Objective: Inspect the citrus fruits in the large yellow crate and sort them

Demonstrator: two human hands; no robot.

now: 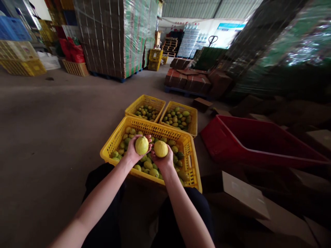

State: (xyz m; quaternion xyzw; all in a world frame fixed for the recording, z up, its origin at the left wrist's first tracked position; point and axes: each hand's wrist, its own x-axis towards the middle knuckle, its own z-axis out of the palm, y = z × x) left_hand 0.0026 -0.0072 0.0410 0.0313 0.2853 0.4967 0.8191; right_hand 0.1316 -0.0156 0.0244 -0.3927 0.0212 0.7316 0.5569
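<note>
My left hand (pixel 132 152) is palm up, its fingers curled under a yellow-green lemon (pixel 142 145). Beside it, my right hand (pixel 167 162) cradles a second, yellower lemon (pixel 160 149). Both hands are over the near yellow plastic crate (pixel 193 164), which sits in front of my knees. Inside that crate lie many green and yellow lemons (pixel 148 165), partly hidden by my hands and forearms.
Behind the near crate stand two more yellow crates, a left one (pixel 134 102) and a right one (pixel 194 120), both holding lemons. A large red bin (pixel 222 144) and cardboard boxes (pixel 244 193) lie to the right. Wrapped pallet stacks (pixel 103 38) rise further back.
</note>
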